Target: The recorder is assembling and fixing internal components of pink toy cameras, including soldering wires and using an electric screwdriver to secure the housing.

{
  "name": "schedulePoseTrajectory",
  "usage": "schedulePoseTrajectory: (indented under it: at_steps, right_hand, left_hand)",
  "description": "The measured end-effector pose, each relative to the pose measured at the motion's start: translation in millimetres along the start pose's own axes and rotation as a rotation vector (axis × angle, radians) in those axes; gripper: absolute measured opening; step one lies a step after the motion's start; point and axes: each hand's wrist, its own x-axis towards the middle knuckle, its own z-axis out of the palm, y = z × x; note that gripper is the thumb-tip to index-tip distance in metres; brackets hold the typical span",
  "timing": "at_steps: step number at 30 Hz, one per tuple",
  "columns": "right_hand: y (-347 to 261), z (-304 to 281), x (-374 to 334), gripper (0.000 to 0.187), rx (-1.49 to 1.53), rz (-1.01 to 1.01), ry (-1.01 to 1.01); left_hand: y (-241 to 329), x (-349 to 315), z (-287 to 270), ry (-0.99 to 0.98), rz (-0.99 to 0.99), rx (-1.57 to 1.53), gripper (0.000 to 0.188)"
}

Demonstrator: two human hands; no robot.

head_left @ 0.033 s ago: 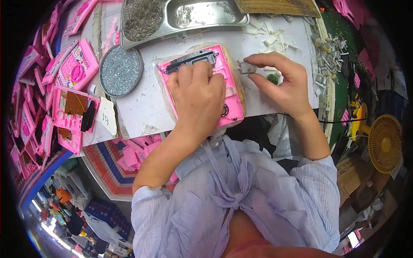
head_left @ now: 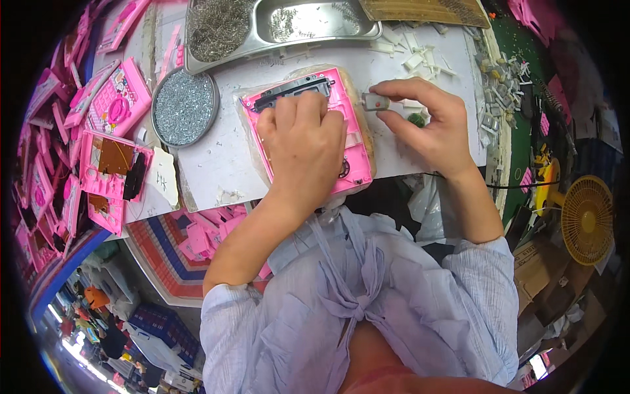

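A pink plastic toy casing [head_left: 357,167] lies open side up on a padded, plastic-wrapped block [head_left: 360,111] on the white worktable. A long black part [head_left: 289,92] is set along its far edge. My left hand [head_left: 303,148] rests over the casing's middle with its fingers curled down into it; what the fingertips hold, if anything, is hidden beneath them. Just right of the casing, my right hand [head_left: 433,121] pinches a small grey motor [head_left: 375,102] with a reddish dot between thumb and forefinger. A small dark green thing [head_left: 417,119] shows beside that hand's curled fingers.
A round dish of small screws [head_left: 185,108] stands left of the casing. Behind is a steel tray [head_left: 315,33] with metal springs. Pink toy casings [head_left: 118,98] pile up at left. White plastic pieces [head_left: 420,59] and loose motors [head_left: 492,98] lie at right, near a yellow fan [head_left: 587,220].
Both hands have shifted only very slightly; my left fingers sit a touch farther right over the casing. The right hand still pinches the small motor.
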Motion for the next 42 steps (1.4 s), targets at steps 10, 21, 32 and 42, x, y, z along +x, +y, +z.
schedulePoseTrajectory:
  at_steps: [10, 21, 32, 42]
  right_hand:
    - [8.4, 23.3, 15.3, 0.026, -0.095, -0.019, -0.215]
    - [5.5, 27.6, 22.2, 0.025, -0.207, -0.017, -0.276]
    - [-22.1, 25.6, 32.8, 0.031, -0.435, -0.302, -0.173]
    - [-22.9, 69.0, 37.7, 0.028, -0.456, -0.571, -0.319]
  left_hand:
    - [-18.5, -47.3, -21.1, -0.078, 0.069, -0.239, 0.023]
    - [-58.9, -41.8, -23.8, 0.148, -0.215, -0.018, 0.032]
    - [-42.5, -64.7, -27.1, 0.069, -0.176, -0.033, 0.019]
    - [-45.5, -73.4, -37.8, 0.082, -0.095, -0.181, 0.027]
